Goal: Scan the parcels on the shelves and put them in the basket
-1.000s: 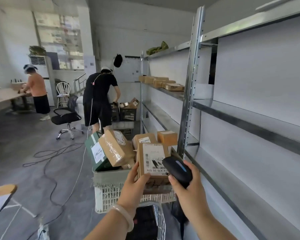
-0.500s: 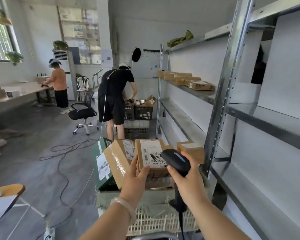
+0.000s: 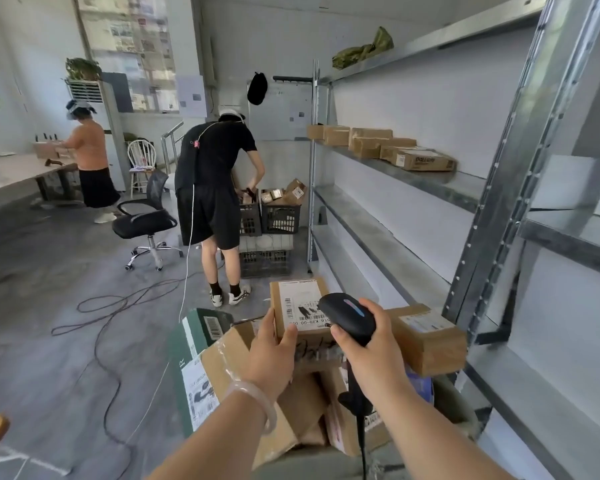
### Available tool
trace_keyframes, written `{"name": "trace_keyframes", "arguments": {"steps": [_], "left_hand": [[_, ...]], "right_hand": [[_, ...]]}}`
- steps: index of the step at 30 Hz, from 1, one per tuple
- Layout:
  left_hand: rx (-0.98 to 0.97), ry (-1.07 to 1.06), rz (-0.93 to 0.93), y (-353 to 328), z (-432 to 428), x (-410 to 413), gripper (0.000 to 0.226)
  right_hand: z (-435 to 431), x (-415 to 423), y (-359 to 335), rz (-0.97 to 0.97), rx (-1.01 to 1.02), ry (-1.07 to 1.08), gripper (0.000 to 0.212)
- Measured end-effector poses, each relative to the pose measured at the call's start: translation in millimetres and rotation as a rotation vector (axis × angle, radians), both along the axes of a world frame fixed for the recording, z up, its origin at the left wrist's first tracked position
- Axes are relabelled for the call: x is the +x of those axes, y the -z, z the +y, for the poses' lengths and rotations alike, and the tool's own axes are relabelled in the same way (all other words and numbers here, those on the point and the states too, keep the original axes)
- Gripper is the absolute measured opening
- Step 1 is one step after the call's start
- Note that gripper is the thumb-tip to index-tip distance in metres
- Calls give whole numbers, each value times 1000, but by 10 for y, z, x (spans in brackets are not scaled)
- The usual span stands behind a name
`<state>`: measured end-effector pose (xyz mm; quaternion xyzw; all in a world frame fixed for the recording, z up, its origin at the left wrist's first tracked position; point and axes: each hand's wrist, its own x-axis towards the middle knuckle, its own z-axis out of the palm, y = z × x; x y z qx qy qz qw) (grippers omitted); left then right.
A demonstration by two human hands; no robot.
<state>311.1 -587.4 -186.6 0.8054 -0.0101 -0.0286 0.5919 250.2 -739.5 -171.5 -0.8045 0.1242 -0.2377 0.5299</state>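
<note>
Barely anything was moved since half a second back, tbh: the labelled parcel [image 3: 297, 306] was still held by its left edge in the left hand [image 3: 271, 355], above the piled boxes [image 3: 236, 365], while the scanner [image 3: 349, 317] was kept clenched in the right hand [image 3: 373, 351], its head overlapping the label.
</note>
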Motion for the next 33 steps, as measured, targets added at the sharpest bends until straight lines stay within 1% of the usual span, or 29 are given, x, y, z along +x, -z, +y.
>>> {"name": "trace_keyframes", "arguments": {"steps": [5, 9, 11, 14, 18, 23, 30, 33], "left_hand": [[75, -10, 1, -33, 32, 126, 64], [240, -38, -29, -79, 37, 191, 67], [280, -43, -29, -98, 32, 199, 70], [287, -43, -28, -100, 32, 196, 71], [316, -29, -70, -108, 48, 187, 61], [404, -37, -62, -100, 37, 163, 69], [450, 41, -75, -99, -12, 134, 56], [420, 59, -64, -113, -44, 121, 56]], "right_hand": [[21, 218, 21, -31, 12, -31, 61], [28, 271, 25, -33, 5, -72, 62], [28, 279, 36, -31, -1, -84, 62], [31, 290, 52, -34, -16, -90, 61], [16, 302, 70, -42, -22, -105, 63], [-41, 287, 90, -45, -6, -120, 63], [-78, 271, 42, -39, 6, -169, 58], [-93, 255, 39, -38, 28, -164, 60]]}}
